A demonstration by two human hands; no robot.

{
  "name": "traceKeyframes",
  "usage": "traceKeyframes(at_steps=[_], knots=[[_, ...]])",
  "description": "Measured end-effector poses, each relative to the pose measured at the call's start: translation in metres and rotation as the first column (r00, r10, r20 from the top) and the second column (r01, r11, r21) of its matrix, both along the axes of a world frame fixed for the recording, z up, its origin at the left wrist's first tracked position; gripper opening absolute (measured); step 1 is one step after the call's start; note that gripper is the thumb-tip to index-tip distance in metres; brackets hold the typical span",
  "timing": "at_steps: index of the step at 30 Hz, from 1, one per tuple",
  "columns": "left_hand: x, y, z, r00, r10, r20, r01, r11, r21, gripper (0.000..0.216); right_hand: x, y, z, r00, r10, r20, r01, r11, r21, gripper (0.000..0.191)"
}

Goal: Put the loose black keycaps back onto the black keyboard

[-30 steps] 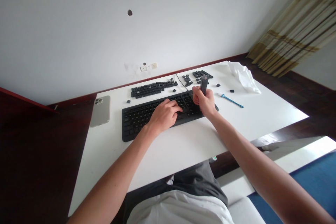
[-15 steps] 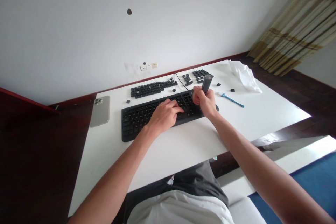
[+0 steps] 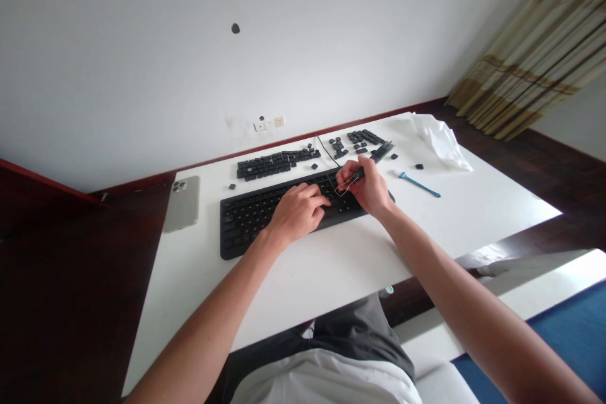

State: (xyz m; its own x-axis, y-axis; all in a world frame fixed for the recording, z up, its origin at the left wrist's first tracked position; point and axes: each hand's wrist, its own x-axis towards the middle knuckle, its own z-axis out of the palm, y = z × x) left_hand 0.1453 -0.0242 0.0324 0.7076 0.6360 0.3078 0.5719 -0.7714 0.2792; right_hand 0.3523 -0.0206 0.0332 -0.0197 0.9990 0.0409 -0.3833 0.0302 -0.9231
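Note:
A black keyboard [image 3: 246,218] lies on the white table, with key positions bare of caps. My left hand [image 3: 298,209] rests flat across its middle, palm down, thumb and fingers apart and holding nothing. Above the keyboard's right part, my right hand [image 3: 363,188] is closed on a wire keycap puller [image 3: 349,184] with a dark brush end. Its thin wire loops point down-left toward the keys, while the brush sticks out to the upper right. Whether the wires touch a key is too small to tell. Loose black keycaps [image 3: 265,165] lie in rows behind the keyboard.
A phone [image 3: 182,205] lies face down at left. On the right are a blue brush [image 3: 419,184], a white cloth or bag [image 3: 440,142] and a loose keycap [image 3: 419,166]. The keyboard cable [image 3: 326,150] runs back toward the wall. More keycaps [image 3: 364,137] sit at the back right.
My right hand has turned the puller from nearly upright to tilted, and its wire loops now show, pointing at the keyboard. My left hand has stayed in place.

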Motion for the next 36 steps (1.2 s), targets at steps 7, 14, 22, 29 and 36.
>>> traceKeyframes(at_steps=[7, 14, 22, 29, 36], knots=[[-0.001, -0.001, 0.004, 0.999, -0.018, -0.046, 0.019, 1.0, 0.011, 0.033, 0.006, -0.005, 0.008, 0.956, -0.217, 0.197, 0.19, 0.971, 0.148, 0.032], [-0.004, 0.001, 0.005, 0.998, 0.025, 0.055, -0.027, 0.999, 0.037, 0.037, 0.093, -0.019, 0.017, 0.371, -0.476, 0.797, 0.272, 0.877, 0.396, 0.04], [-0.003, 0.0, 0.004, 0.993, 0.108, 0.048, -0.105, 0.993, -0.061, 0.02, 0.215, -0.05, 0.005, -0.153, -0.258, 0.954, 0.316, 0.902, 0.295, 0.025], [0.013, -0.001, 0.017, 0.989, 0.141, -0.046, -0.146, 0.981, -0.13, 0.016, 0.253, -0.061, -0.023, -0.258, -0.226, 0.939, 0.396, 0.862, 0.316, 0.026], [0.025, -0.005, 0.022, 0.98, 0.168, -0.106, -0.182, 0.972, -0.15, 0.009, 0.26, -0.058, -0.032, -0.118, -0.236, 0.965, 0.402, 0.877, 0.263, 0.031]])
